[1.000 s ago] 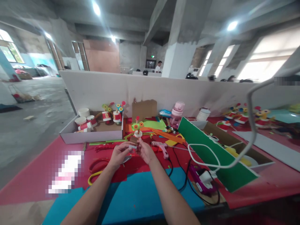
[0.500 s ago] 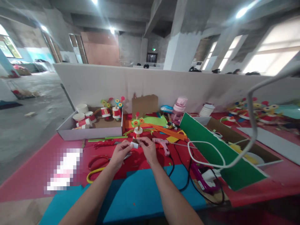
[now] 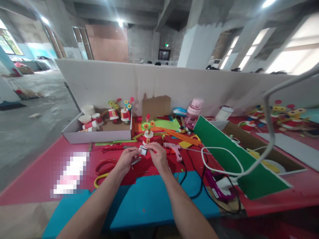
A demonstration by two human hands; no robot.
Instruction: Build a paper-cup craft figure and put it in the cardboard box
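1. The small white piece [image 3: 143, 151] I am working on is flat and roughly rectangular, pale on the face toward me, with a dark line near its upper edge; finer detail is too small to read.
2. My left hand [image 3: 127, 160] is nearly closed, thumb and fingertips pinching the piece at its left edge.
3. My right hand [image 3: 157, 156] is half curled, its thumb and forefinger gripping the upper right of the piece.
4. I hold the piece above the red tabletop [image 3: 154, 168], its pale face tilted up toward me and its right side slightly lower; it is almost as wide as it is long, so I cannot tell its long axis.
5. Beyond my right hand lies a pink glue gun [image 3: 175, 151].
6. Just past the piece, a cup figure [image 3: 149, 135] stands upright.
7. Farther off, a brown cardboard piece [image 3: 156, 107] leans on the white partition [image 3: 112, 78].
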